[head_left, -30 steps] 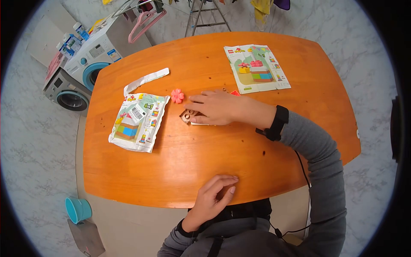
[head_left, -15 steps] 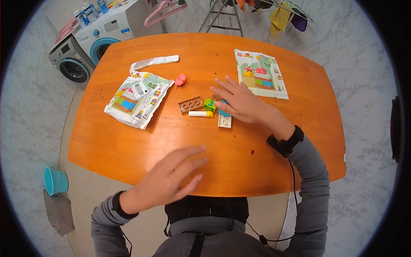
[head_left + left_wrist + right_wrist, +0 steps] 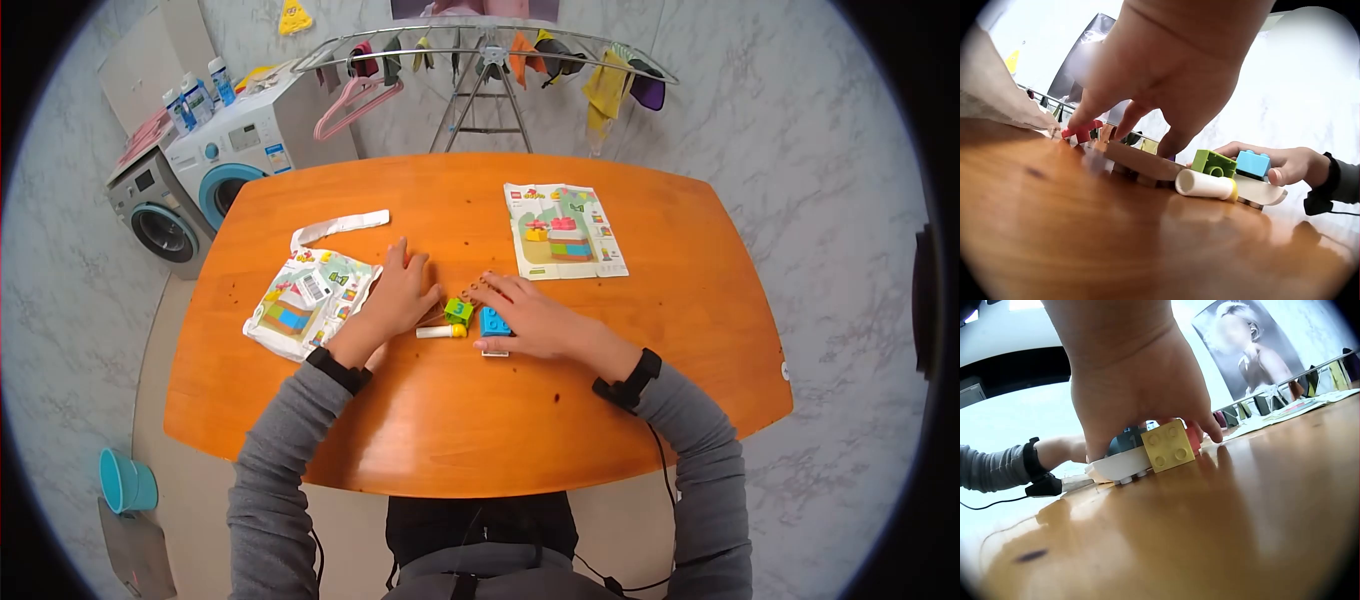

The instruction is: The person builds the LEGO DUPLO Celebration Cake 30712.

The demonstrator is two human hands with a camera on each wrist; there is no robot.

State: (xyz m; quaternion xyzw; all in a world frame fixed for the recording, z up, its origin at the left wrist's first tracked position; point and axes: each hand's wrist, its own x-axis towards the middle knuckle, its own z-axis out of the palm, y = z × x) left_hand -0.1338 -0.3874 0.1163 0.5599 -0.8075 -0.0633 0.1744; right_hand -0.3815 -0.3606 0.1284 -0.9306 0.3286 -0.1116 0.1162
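Head view suggests gathering on the counter [image 3: 420, 440]: your left hand [image 3: 394, 300], spread at the brown brick [image 3: 1144, 162], and right hand [image 3: 540, 323], loosely open over the blue brick [image 3: 492, 321], seemingly grip nothing; nudge inward next.

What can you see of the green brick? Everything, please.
The green brick looks like plastic: boxy, with a dark 3 on its upturned face. It lies on its side on the table, hollow underside and inner tube open toward the left wrist camera. The white-and-yellow piece lies in front, the blue brick to its right; whether either touches it is unclear.
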